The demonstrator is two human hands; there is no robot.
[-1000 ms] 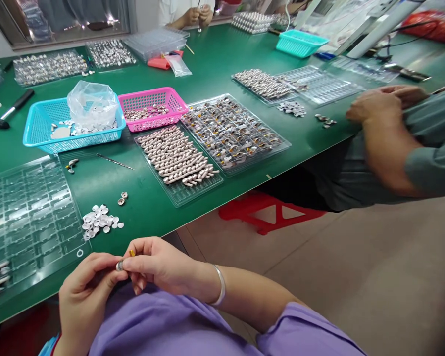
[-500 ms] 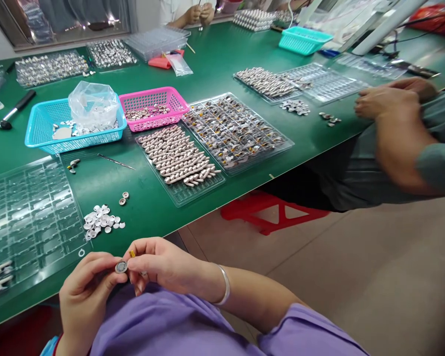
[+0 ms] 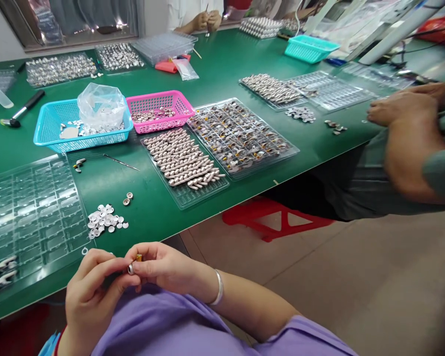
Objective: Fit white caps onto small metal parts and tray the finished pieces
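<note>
Just over my lap, my left hand (image 3: 94, 291) and my right hand (image 3: 165, 267) meet at the fingertips around a small round earbud part (image 3: 130, 269). A yellow-brown tab (image 3: 139, 257) sticks up between the right thumb and fingers. Both hands are closed in a pinch; the fingers hide most of the part. Beyond them on the green table lie a pile of small white discs (image 3: 105, 221) and two small round cups (image 3: 127, 199). A clear compartment tray (image 3: 40, 202) lies to the left, with a few earbud pieces (image 3: 5, 272) in its near corner.
A blue basket (image 3: 47, 143) with a plastic bag, a pink basket (image 3: 161, 126), a tray of earbud stems (image 3: 185, 158) and a filled parts tray (image 3: 244, 136) stand ahead. Tweezers (image 3: 121, 162) lie nearby. A co-worker's arm (image 3: 408, 133) is at right, above a red stool (image 3: 274, 217).
The round part has turned from showing its flat dark face to a more edge-on view. My fingers have closed in around it, and the whole scene has shifted slightly right.
</note>
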